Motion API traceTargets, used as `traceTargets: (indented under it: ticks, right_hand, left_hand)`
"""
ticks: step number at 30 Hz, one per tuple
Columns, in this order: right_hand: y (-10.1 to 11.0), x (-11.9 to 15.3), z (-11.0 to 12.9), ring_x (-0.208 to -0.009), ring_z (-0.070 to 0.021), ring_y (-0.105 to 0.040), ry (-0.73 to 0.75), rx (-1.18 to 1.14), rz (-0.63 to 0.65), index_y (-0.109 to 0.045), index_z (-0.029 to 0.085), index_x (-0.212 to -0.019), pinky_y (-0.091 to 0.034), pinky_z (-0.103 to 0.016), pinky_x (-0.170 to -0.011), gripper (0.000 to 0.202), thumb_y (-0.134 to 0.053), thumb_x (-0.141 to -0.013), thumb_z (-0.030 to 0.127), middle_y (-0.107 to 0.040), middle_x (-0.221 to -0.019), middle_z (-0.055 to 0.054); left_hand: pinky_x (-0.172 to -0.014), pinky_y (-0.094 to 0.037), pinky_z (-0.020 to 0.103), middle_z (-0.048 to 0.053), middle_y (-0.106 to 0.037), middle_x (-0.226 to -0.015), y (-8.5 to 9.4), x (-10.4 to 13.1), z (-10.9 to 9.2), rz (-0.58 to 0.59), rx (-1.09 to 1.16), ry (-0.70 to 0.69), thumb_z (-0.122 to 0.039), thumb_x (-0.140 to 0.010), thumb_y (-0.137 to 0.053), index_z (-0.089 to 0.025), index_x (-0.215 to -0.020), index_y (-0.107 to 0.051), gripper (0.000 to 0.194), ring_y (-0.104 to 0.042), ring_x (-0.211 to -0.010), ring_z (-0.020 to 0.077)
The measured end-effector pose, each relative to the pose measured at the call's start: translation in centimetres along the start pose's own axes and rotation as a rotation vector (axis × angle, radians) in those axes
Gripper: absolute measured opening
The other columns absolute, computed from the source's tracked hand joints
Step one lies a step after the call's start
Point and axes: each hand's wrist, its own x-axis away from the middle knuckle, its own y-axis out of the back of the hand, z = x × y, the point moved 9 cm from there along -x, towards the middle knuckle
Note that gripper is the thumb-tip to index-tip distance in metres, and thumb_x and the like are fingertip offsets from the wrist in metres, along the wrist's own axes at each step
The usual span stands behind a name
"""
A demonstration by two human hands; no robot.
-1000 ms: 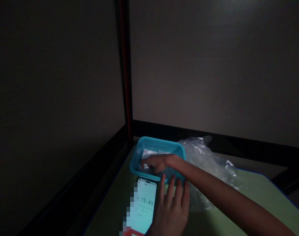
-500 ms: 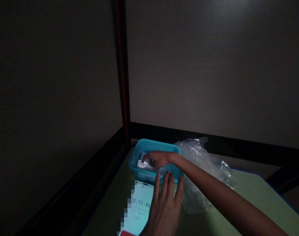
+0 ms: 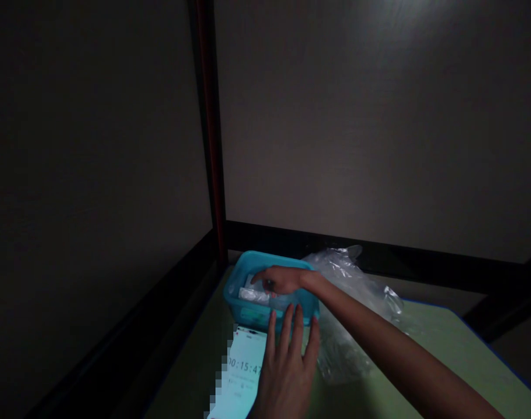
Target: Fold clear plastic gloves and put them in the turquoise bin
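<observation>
A blue plastic basket [image 3: 311, 305] sits near the corner of a green table, with clear and silvery plastic packets [image 3: 253, 296] inside. My right hand [image 3: 281, 280] reaches into it from the right, palm down. Its index finger is stretched toward the packets, apart from the thumb; the other fingers are partly hidden. My left hand [image 3: 288, 358] is in front of the basket with its fingers spread, the tips at the near rim. A phone [image 3: 241, 372] showing a running timer lies beside the left hand, partly covered by it.
A large crumpled clear plastic bag [image 3: 348, 314] lies on the green table [image 3: 439, 343], right of the basket and partly behind my right forearm. Grey wall panels [image 3: 356, 134] with a dark frame stand behind and to the left.
The whole view has shifted slightly. The silvery packet under my right hand looks flatter than before. My left hand stays at the basket's near side; the timer has advanced one second.
</observation>
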Motion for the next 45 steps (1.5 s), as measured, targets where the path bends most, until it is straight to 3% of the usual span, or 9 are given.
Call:
traceTargets:
  ticks: [8, 14, 18, 22, 25, 28, 35, 40, 45]
  right_hand:
    - [3.1, 4.8, 0.5, -0.073, -0.0137, -0.061, -0.02, -0.044, -0.212, -0.054, 0.005, -0.117, -0.046, -0.021, -0.065, 0.049, -0.044, -0.071, -0.008, -0.067, -0.088, -0.009]
    - [4.9, 14.8, -0.6, -0.079, -0.0177, -0.061, -0.089, -0.042, -0.663, -0.061, 0.013, -0.098, -0.045, -0.028, -0.071, 0.03, -0.043, -0.078, 0.001, -0.066, -0.085, -0.007]
    - [1.1, 20.6, -2.9, -0.077, -0.0187, -0.062, -0.231, -0.149, -0.768, -0.062, 0.014, -0.092, -0.046, -0.028, -0.068, 0.028, -0.042, -0.077, 0.002, -0.067, -0.084, -0.007]
    - [-4.4, 23.4, -3.9, -0.08, -0.0206, -0.062, -0.346, -0.179, -0.678, -0.063, 0.015, -0.089, -0.047, -0.03, -0.072, 0.027, -0.041, -0.077, 0.002, -0.067, -0.088, -0.01]
    - [-7.5, 25.0, -4.0, -0.088, -0.0218, -0.061, -0.395, -0.175, -0.661, -0.063, 0.016, -0.091, -0.047, -0.032, -0.079, 0.032, -0.041, -0.073, 0.0, -0.065, -0.094, -0.01]
    - [-9.6, 26.1, -3.7, -0.1, -0.0221, -0.058, -0.388, -0.173, -0.688, -0.063, 0.017, -0.094, -0.045, -0.032, -0.088, 0.028, -0.042, -0.079, 0.005, -0.063, -0.104, -0.011]
    - [-13.0, 27.5, -3.9, -0.132, -0.0281, -0.029, -0.576, -0.092, -0.663, -0.055, 0.016, -0.122, -0.017, -0.051, -0.108, 0.039, -0.041, -0.091, 0.036, -0.042, -0.138, -0.016]
    - [-13.5, 27.6, -3.9, -0.133, -0.0276, -0.027, -0.598, -0.042, -0.655, -0.057, 0.016, -0.12, -0.016, -0.052, -0.109, 0.039, -0.04, -0.092, 0.036, -0.039, -0.141, -0.015]
    - [-13.9, 27.2, -4.3, -0.134, -0.0293, -0.025, -0.613, 0.012, -0.656, -0.057, 0.016, -0.121, -0.016, -0.055, -0.108, 0.04, -0.039, -0.092, 0.037, -0.035, -0.144, -0.011]
  left_hand:
    - [-0.096, -0.032, 0.045, 0.011, -0.059, -0.119, -0.6, 0.3, 0.5, 0.038, -0.001, 0.006, -0.027, -0.082, -0.05, -0.02, -0.119, -0.056, 0.039, -0.047, -0.117, 0.0265]
    - [-0.098, -0.034, 0.049, 0.013, -0.058, -0.12, -0.7, 0.1, 1.4, 0.064, 0.015, 0.032, -0.017, -0.082, -0.048, -0.019, -0.12, -0.056, 0.039, -0.049, -0.115, 0.0283]
    - [-0.098, -0.035, 0.051, 0.015, -0.058, -0.121, -0.9, -0.1, 2.1, 0.085, 0.037, 0.055, -0.013, -0.081, -0.046, -0.017, -0.118, -0.058, 0.039, -0.049, -0.117, 0.0295]
    - [-0.096, -0.037, 0.052, 0.018, -0.057, -0.121, -0.4, -0.5, 2.1, 0.062, 0.03, 0.016, -0.008, -0.081, -0.04, -0.011, -0.113, -0.06, 0.038, -0.049, -0.117, 0.0319]
    - [-0.096, -0.041, 0.048, 0.019, -0.055, -0.124, 0.3, -0.3, 0.8, 0.027, 0.077, -0.045, -0.006, -0.082, -0.038, -0.01, -0.112, -0.06, 0.038, -0.047, -0.12, 0.03]
    - [-0.094, -0.045, 0.04, 0.014, -0.053, -0.127, 0.2, 0.9, -1.5, 0.087, 0.207, -0.102, -0.005, -0.08, -0.04, -0.014, -0.112, -0.06, 0.039, -0.048, -0.119, 0.0251]
    - [-0.098, -0.044, 0.036, 0.008, -0.047, -0.136, -3.2, 5.0, -4.3, 0.374, 0.428, -0.034, -0.009, -0.075, -0.052, -0.021, -0.116, -0.058, 0.043, -0.046, -0.122, 0.0234]
    - [-0.102, -0.038, 0.044, 0.007, -0.046, -0.137, -3.7, 4.9, -4.3, 0.409, 0.51, -0.051, -0.012, -0.079, -0.053, -0.023, -0.118, -0.057, 0.041, -0.042, -0.126, 0.0254]
    - [-0.102, -0.036, 0.05, 0.006, -0.05, -0.134, -3.3, 4.5, -4.6, 0.445, 0.509, -0.091, -0.009, -0.079, -0.049, -0.022, -0.099, -0.065, 0.028, -0.043, -0.125, 0.0263]
